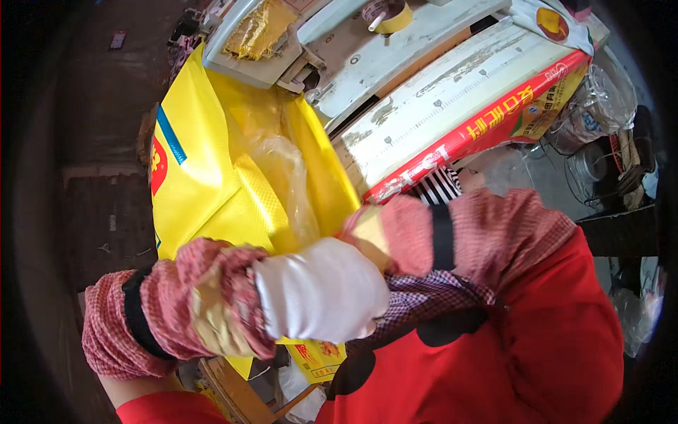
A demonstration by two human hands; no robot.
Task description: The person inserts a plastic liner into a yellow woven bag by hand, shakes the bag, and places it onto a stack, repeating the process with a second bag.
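Note:
My left hand (321, 290), in a white glove, lies across in front of my body at the near edge of a large yellow woven bag (205, 184). Its fingers are turned away and do not show clearly. From the right my right forearm (402, 237), in a pink checked sleeve cover with a black band, reaches to the same spot. My right hand is hidden behind the left glove and cuff, so I cannot tell what it grips. Clear plastic film (286, 169) shows inside the bag's fold.
Beyond the bag stands a worn white machine (353, 67) with a roll of yellow tape (395, 18) on it. A red printed sheet (480, 124) edges the pale worktop (424, 102). Clear plastic bags (600, 106) and wire (586, 166) lie at right. A yellow box (318, 360) sits below my hands.

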